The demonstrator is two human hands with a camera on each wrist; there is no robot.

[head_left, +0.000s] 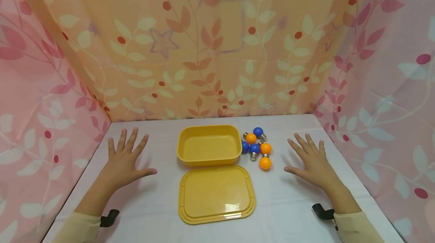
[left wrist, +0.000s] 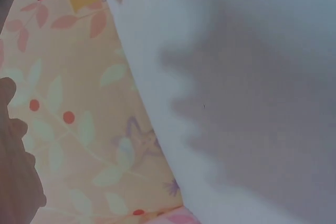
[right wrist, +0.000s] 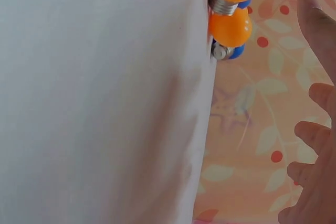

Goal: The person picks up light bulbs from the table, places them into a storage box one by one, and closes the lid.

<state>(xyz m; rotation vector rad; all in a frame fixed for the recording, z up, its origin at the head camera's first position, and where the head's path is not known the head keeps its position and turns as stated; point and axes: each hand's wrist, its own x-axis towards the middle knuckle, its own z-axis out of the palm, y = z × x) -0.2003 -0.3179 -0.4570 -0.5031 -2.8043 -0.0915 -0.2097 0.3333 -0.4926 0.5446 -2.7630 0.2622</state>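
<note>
My left hand [head_left: 124, 162] hovers over the left part of the table, fingers spread and straight, holding nothing. On the other side my right hand [head_left: 312, 163] is spread the same way, also holding nothing. Between them stands a yellow plastic box [head_left: 209, 156] without its cover, its inside bare. A matching yellow lid [head_left: 216, 194] lies flat in front of it. Right of the box, nearest my right hand, several small bulbs with metal screw bases lie in a cluster, some orange [head_left: 265, 163], some blue [head_left: 258, 132]. The right wrist view shows orange bulbs [right wrist: 231, 27] near its top.
A white cloth covers the table [head_left: 153, 213]. Patterned fabric rises behind it as an orange back wall [head_left: 210, 65], with pink side walls at the left [head_left: 44, 114] and right [head_left: 384, 96]. Black wrist mounts [head_left: 110, 218] sit at both sleeve cuffs.
</note>
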